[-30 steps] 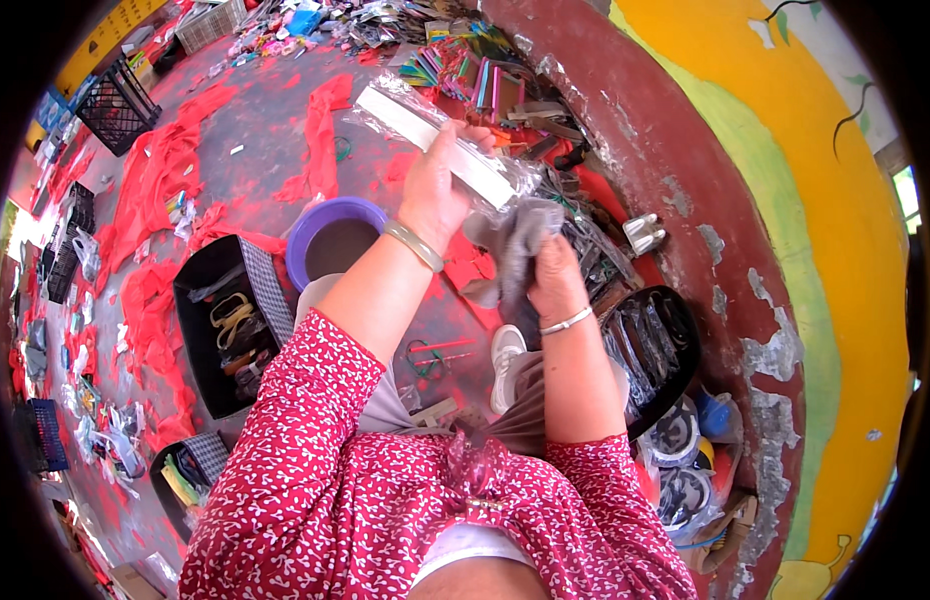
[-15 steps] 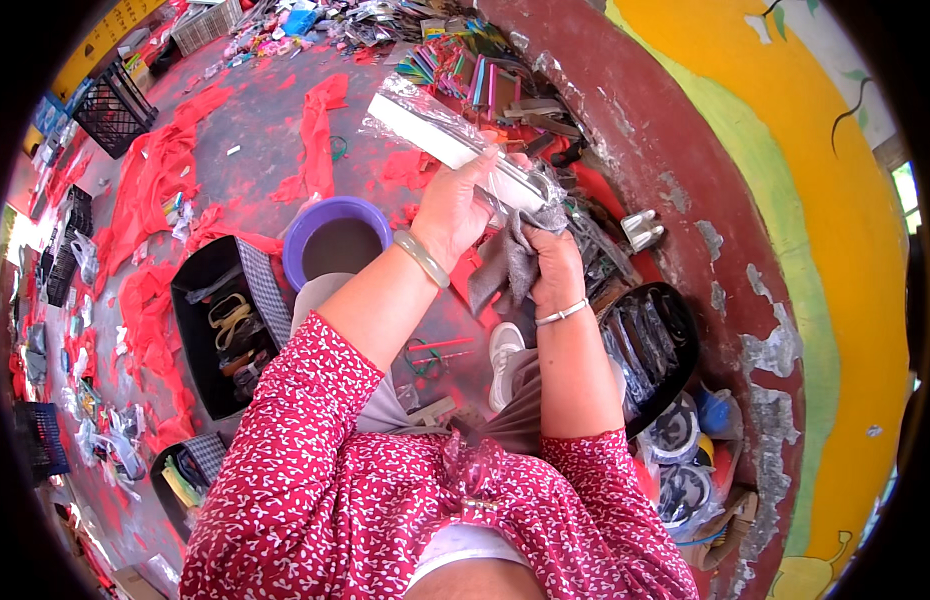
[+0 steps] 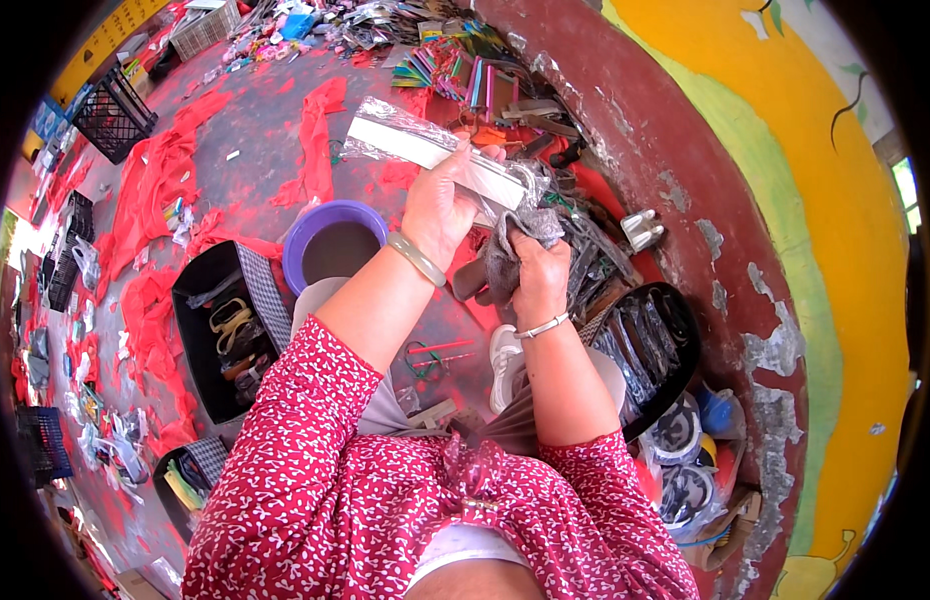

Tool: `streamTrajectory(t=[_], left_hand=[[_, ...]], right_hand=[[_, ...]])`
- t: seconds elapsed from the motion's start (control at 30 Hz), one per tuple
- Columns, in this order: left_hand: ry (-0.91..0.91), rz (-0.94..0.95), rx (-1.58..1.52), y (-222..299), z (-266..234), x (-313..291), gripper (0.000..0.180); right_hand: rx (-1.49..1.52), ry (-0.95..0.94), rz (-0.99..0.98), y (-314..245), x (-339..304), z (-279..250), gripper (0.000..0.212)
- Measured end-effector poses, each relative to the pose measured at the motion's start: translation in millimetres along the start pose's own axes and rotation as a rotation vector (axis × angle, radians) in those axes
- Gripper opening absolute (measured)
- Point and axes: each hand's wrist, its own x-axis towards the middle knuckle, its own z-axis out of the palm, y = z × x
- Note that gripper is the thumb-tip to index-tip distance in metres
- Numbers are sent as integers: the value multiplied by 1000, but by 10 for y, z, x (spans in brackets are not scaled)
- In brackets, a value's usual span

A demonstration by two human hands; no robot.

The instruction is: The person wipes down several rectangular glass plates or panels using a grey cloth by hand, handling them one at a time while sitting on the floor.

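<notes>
My left hand (image 3: 443,205) is closed around a long flat white item in a clear plastic wrapper (image 3: 397,138), which slants down from upper left to lower right. What lies inside the wrapper I cannot make out beyond a white strip. A crumpled grey cloth (image 3: 507,262) is bunched in the fingers of my right hand (image 3: 541,275). The cloth touches the lower right end of the wrapped item, and part of it hangs below my fingers.
A purple bucket of murky water (image 3: 294,243) stands left of my knees. Beside it is a black bin (image 3: 193,345) with assorted goods; another black bin (image 3: 692,330) holds wrapped dark items at right. Red cloth strips (image 3: 318,140) litter the floor. A peeling red wall (image 3: 675,150) runs along the right.
The wrapped item has tilted flatter and shifted slightly left and down. My right hand has moved a little left with the grey cloth, which is now more bunched.
</notes>
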Motion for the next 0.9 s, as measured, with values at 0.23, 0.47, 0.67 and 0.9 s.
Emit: streamTrajectory(t=[0.23, 0.47, 0.67, 0.9], left_hand=[[-17, 57, 31, 215, -22, 45, 23], [-1, 156, 42, 322, 8, 76, 26], [-193, 40, 203, -8, 65, -90, 25], [-108, -99, 52, 53, 5, -29, 24]], right_hand=[[89, 28, -140, 131, 102, -184, 10], [321, -224, -19, -27, 270, -361, 25], [190, -147, 28, 129, 263, -195, 20], [-39, -67, -102, 14, 144, -148, 14]])
